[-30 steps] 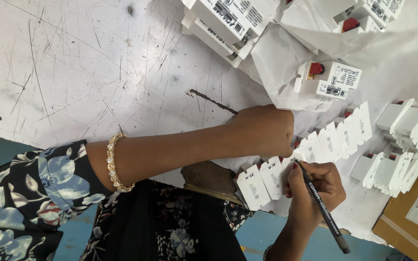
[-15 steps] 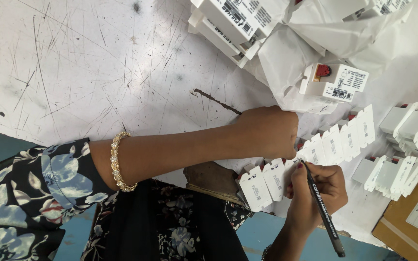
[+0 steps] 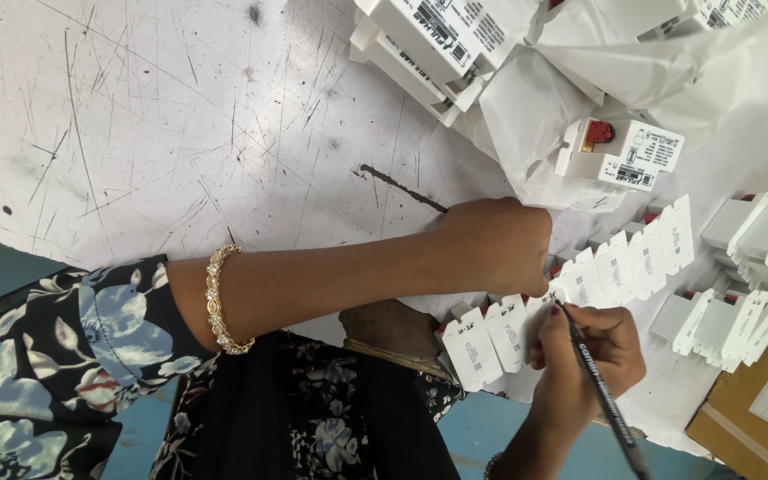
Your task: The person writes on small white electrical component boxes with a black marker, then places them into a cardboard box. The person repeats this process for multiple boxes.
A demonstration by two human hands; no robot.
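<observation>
Scratched white worktop (image 3: 180,116) carries a row of small white plastic parts (image 3: 580,284) that runs along its near edge, with more white parts in a clear bag (image 3: 580,71) further back. The left hand (image 3: 500,244) lies curled over the row, fingers pressed together on it. Just beside it, the right hand (image 3: 593,351) pinches a black pen (image 3: 602,396), whose tip touches one part.
</observation>
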